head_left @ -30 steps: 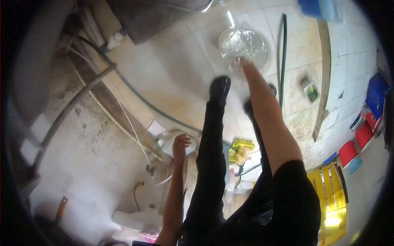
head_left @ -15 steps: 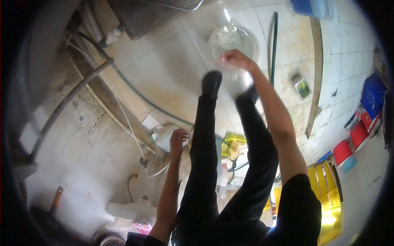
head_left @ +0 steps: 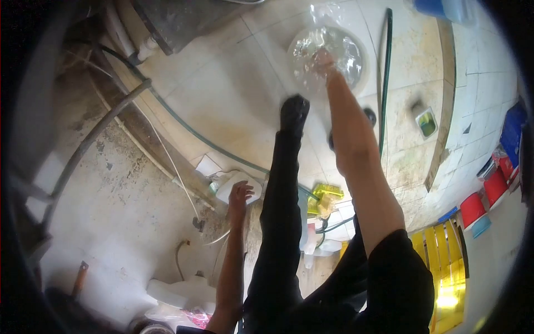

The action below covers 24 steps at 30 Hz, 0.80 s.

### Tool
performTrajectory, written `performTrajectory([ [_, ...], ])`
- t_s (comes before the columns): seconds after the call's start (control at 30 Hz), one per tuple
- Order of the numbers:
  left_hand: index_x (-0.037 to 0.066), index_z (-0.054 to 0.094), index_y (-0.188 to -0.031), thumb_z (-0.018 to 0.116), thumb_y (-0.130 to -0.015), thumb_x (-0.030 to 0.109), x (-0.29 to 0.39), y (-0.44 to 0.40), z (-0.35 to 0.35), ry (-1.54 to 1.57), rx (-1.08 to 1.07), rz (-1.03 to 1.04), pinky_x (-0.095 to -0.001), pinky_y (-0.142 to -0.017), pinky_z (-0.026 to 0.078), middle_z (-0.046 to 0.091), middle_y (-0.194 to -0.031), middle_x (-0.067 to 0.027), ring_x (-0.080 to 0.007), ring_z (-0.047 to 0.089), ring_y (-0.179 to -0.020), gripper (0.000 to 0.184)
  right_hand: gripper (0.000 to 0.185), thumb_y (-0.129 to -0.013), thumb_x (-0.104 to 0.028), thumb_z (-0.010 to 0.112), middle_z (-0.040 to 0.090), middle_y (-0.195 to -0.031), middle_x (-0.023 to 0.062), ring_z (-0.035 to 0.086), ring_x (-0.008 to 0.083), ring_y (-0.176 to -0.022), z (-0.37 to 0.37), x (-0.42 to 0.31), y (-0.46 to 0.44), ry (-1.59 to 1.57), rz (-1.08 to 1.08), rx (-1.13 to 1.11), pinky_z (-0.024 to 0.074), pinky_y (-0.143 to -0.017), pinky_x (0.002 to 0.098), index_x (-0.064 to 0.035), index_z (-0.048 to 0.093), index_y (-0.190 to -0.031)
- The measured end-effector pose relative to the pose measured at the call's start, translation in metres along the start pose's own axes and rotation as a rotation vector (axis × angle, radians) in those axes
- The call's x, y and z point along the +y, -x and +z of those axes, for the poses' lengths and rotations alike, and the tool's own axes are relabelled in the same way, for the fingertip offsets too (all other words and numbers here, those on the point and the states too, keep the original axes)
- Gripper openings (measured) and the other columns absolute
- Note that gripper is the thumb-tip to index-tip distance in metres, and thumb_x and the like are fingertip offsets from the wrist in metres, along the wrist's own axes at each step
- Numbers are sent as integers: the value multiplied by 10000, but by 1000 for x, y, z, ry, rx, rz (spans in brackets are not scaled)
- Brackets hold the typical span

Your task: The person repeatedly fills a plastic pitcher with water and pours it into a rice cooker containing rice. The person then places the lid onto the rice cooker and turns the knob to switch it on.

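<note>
Left to right on my feed: left hand (head_left: 240,195) loose, fingers parted, nothing visibly held, over or beside a smooth white plastic container (head_left: 223,192); likely just hanging free. Then a black shoe (head_left: 293,114), and past it a round, pale, water-filled basin (head_left: 365,69) on the floor, presumably for arm's reach. Right hand (head_left: 322,57) in its splashing water, blurred; I can't make out its grip or anything beneath

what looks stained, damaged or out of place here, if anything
The pale tiles near the small tray look dirty, with dark brownish stains. Left of the green hose, the floor is blotched with dark marks, unlike its paler parts.
</note>
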State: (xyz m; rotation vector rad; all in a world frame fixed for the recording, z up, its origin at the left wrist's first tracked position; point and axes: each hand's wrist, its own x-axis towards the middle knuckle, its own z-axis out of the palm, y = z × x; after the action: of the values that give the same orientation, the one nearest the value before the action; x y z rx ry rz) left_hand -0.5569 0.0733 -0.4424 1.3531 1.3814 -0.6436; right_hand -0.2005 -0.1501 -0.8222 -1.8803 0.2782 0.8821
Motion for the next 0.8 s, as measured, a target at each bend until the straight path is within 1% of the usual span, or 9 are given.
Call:
performTrajectory([
  [0.07,53,563,-1116,502,-953,265,-13,-5,-1,10,6,0,-287,-679,519,657,-914,-101,-174,647,-767,274,345,-948,-337,518,611,-1036,59,607,219,-903,17,30,-17,85,-500,-34,530,-756,380,-80,554,-1176],
  [0.13,51,557,-1118,505,-955,276,-23,-11,0,18,6,-1,-291,-681,521,655,-917,-104,-176,648,-772,283,346,-957,-344,504,606,-1060,52,601,215,-935,23,46,-25,127,-747,-53,526,-781,376,-81,552,-1177],
  [0.33,60,548,-1126,512,-960,311,-31,-11,9,84,13,-80,-307,-703,518,649,-944,-98,-179,644,-789,303,294,-973,-305,478,604,-1033,19,600,148,-839,24,41,-28,-321,-175,66,524,-751,301,-85,570,-1145],
  [0.47,57,552,-1127,499,-957,291,-23,-11,17,54,-5,-47,-305,-708,516,651,-940,-99,-181,644,-791,293,242,-940,-293,525,601,-918,71,586,183,-809,1,-11,-22,-1238,-231,-541,502,-719,342,-74,595,-1014],
  [0.53,55,554,-1126,494,-955,282,-18,-9,18,62,-10,-51,-301,-704,515,652,-942,-100,-181,646,-791,290,234,-932,-291,537,600,-889,84,583,192,-801,-8,-44,-7,-1466,-241,-701,496,-711,352,-71,601,-981],
  [0.57,44,562,-1125,501,-963,295,-15,-9,19,64,-14,-43,-299,-703,513,652,-939,-97,-173,638,-785,305,218,-939,-299,519,523,-776,49,514,169,-703,-13,-67,8,-1528,-10,-575,440,-631,326,-93,551,-875],
  [0.63,33,571,-1123,507,-972,308,-8,-10,20,62,-20,-35,-297,-702,510,652,-935,-94,-165,630,-780,321,342,-953,-314,485,370,-549,-22,376,121,-506,-21,-113,41,-1605,452,-306,328,-470,275,-137,451,-662],
  [0.73,30,571,-1127,507,-973,304,-1,-1,20,57,-12,-18,-283,-689,504,654,-921,-85,-155,626,-770,321,379,-968,-338,459,378,-560,-24,363,103,-495,-33,-177,86,-1270,429,-48,303,-467,254,-134,448,-648],
  [0.8,50,566,-1118,479,-957,257,2,6,16,27,-50,-19,-288,-690,513,659,-919,-102,-185,650,-787,276,382,-973,-337,450,376,-559,-23,373,104,-501,-55,-195,116,-997,280,-82,302,-467,256,-129,454,-653],
])
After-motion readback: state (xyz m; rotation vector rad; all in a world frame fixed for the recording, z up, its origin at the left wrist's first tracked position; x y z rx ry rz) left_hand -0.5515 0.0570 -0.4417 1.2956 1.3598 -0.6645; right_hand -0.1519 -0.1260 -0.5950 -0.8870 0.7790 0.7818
